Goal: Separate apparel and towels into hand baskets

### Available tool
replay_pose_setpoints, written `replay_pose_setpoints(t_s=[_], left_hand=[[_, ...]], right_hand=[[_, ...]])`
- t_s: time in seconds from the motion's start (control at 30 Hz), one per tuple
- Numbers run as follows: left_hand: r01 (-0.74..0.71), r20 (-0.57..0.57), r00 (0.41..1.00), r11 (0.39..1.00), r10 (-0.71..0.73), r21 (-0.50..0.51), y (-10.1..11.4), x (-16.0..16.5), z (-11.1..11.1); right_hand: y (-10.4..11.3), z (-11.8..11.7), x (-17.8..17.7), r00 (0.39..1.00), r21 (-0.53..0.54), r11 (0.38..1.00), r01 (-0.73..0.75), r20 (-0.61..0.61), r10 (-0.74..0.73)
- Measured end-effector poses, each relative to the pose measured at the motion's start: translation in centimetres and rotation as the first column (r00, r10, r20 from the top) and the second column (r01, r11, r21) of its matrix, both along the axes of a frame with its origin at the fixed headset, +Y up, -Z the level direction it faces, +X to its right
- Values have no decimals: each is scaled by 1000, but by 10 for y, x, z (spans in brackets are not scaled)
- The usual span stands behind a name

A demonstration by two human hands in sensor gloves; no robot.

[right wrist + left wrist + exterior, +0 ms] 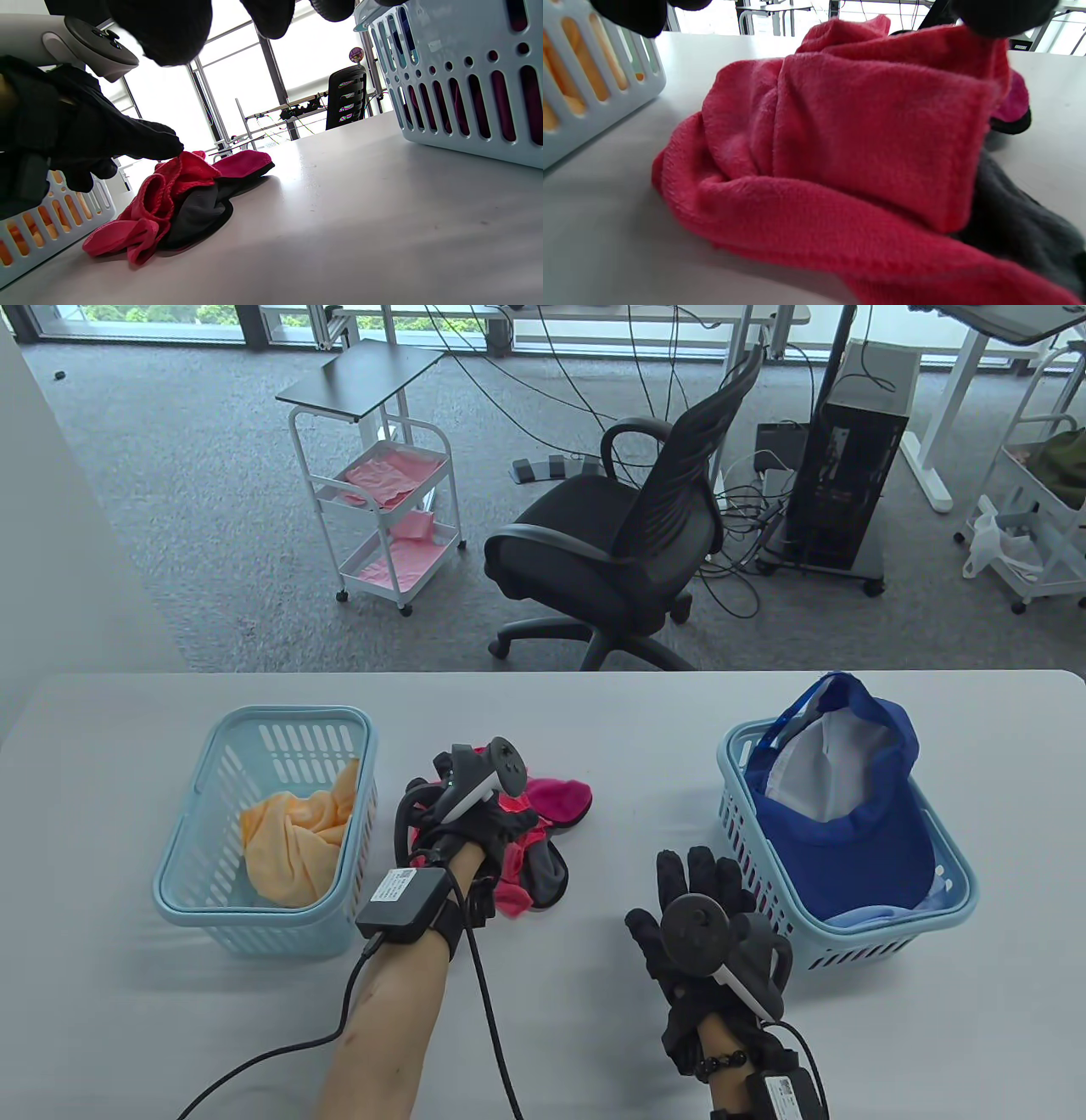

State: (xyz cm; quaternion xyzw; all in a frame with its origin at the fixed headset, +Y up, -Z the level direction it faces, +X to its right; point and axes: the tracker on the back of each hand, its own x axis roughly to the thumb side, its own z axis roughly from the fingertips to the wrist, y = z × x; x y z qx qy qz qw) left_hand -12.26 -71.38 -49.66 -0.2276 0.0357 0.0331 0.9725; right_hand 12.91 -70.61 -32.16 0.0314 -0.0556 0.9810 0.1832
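Towelling in red (pixel 865 140), fluffy and bunched, lay on the white table (pixel 645 729) between the two baskets, tangled with a magenta-and-black garment (pixel 556 802) whose dark grey part (pixel 199 212) spread out underneath. The left hand (pixel 475 814) was down on this heap; in the left wrist view black fingertips (pixel 1001 17) touched the towel's upper fold, though whether they had actually pinched it I could not tell. The cloth looked light, limp and not slippery, so it should gather easily. A raised fold near the top seemed the best place to take hold, lifting gently so the garment beneath stayed behind. To the left stood the pale blue basket (pixel 182 848) holding an orange towel (pixel 293 840), probably where the red one belonged. To the right, the second pale blue basket (pixel 848 946) held a blue cap (pixel 848 823). The right hand (pixel 700 933) hovered just beside that basket, fingers spread and holding nothing.
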Motion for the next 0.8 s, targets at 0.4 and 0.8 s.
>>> replay_pose_setpoints(t_s=[0.4,0.8], left_hand=[[104,-41,994,982,-99,159,-30,0,-5],[153,-103,986,946,-128,285,-2,0,-1]], right_hand=[[0,-1,-2,1000,-16,1000,6,-8,-6],[1,-1,-1,1000,-18,1000,17,-7,-17]])
